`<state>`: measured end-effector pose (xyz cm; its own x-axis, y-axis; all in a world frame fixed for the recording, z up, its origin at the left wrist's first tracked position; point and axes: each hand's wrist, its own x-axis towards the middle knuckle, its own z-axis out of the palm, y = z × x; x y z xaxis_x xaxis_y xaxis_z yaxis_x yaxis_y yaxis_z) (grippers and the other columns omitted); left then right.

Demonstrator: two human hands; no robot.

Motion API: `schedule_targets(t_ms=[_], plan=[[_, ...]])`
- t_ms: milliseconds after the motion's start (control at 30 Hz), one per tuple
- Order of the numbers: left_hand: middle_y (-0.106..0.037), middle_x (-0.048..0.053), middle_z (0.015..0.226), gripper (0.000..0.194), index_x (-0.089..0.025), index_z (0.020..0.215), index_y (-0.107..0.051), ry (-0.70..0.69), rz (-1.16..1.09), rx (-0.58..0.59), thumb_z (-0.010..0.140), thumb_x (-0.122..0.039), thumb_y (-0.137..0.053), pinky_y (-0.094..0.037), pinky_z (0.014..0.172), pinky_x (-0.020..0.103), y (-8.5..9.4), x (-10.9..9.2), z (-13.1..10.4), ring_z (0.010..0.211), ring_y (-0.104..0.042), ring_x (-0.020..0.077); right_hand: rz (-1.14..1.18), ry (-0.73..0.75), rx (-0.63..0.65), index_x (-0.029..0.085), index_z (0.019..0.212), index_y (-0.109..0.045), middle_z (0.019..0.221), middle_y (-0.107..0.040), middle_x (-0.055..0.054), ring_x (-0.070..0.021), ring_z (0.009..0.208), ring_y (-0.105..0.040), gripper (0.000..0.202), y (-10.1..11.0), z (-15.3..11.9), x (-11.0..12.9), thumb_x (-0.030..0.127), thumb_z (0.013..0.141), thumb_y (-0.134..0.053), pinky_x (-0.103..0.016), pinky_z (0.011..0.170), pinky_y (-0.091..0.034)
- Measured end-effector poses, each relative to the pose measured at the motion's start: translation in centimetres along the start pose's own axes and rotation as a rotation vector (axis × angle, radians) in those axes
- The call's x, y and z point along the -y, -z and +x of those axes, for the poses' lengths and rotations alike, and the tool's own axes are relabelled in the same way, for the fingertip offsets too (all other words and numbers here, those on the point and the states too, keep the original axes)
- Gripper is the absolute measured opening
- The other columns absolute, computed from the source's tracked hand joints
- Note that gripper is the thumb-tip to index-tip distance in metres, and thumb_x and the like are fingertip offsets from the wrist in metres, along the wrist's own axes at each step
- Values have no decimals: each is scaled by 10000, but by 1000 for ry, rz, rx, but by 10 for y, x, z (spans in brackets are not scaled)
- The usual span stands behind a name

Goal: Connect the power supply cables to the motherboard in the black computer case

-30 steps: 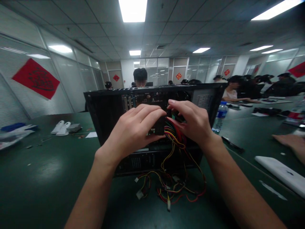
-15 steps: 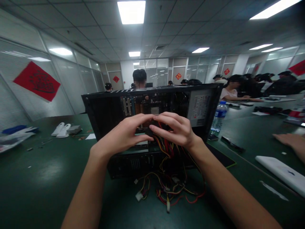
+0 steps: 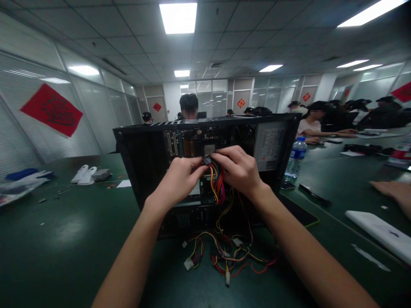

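Observation:
An open black computer case (image 3: pixel 128 145) stands in front of me, its motherboard (image 3: pixel 215 134) and silver power supply (image 3: pixel 269 147) showing inside. Between both hands is a dark cable connector (image 3: pixel 207 160), with a bundle of red, yellow and orange power wires (image 3: pixel 217 186) hanging from it. My left hand (image 3: pixel 180 179) pinches the connector from the left, thumb below it. My right hand (image 3: pixel 240 169) closes on its right side, fingertips at the top. Whether the connector touches the board behind it, I cannot tell. Loose power cables (image 3: pixel 224 254) with white plugs spill onto the table below the case.
To the right stand a water bottle (image 3: pixel 296 158) and a white device (image 3: pixel 379 231) on the green table (image 3: pixel 73 256). White objects (image 3: pixel 86 174) and a small grey block (image 3: pixel 101 174) lie at left. Another person's hand (image 3: pixel 390 192) rests at the right edge.
My fingers have closed in on the connector, which now shows between them. The wire bundle is drawn up and hangs straighter below it. My left hand has shifted right.

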<state>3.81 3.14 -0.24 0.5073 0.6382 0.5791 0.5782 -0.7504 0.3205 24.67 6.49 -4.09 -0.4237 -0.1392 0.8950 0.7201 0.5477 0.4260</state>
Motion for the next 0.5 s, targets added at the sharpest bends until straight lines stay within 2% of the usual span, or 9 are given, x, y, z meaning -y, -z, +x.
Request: schedule_targets(t_ms=[200, 333, 500], plan=[[-774, 29, 942, 246, -162, 1030, -748, -3, -71, -2, 985, -243, -520, -486, 699, 254, 0, 0, 0, 811, -696, 190, -33, -35, -26, 175, 1054, -681, 1039, -684, -94, -203, 987, -613, 191, 3, 5, 5, 96, 926, -563, -334, 853, -555], [-765, 38, 956, 248, -162, 1022, -734, 16, -80, -28, 984, -237, -500, -487, 730, 263, -4, -3, 1, 824, -691, 190, -1, -33, 0, 163, 1078, -662, 1024, -679, -94, -193, 945, -617, 207, 3, 5, 4, 90, 931, -535, -313, 822, -550], [-752, 51, 954, 312, -148, 1197, -653, 78, -290, -22, 969, -316, -522, -523, 752, 285, -21, -4, 4, 852, -690, 205, -18, -172, 103, 162, 1058, -663, 1017, -658, -106, -216, 917, -610, 181, 2, 3, 6, 136, 920, -548, -341, 808, -543]])
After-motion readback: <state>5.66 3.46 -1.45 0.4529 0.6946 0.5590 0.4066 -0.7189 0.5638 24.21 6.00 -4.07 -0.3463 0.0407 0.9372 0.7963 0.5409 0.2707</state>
